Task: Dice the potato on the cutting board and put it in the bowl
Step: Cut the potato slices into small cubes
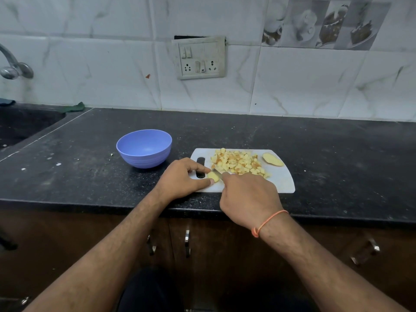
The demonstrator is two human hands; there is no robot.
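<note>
While the left hand [184, 176] pinched a potato piece [213, 176] at the board's [281, 183] near-left end, the right hand [249, 199] curled round a knife [217, 172] whose blade touched it, dice [238, 163] heaped mid-board, a slice [272, 159] at its far-right corner, the blue bowl [144, 147] just left on the bench [90, 176].

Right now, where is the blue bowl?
In the head view, the blue bowl sits on the dark counter, just left of the white cutting board.
</note>
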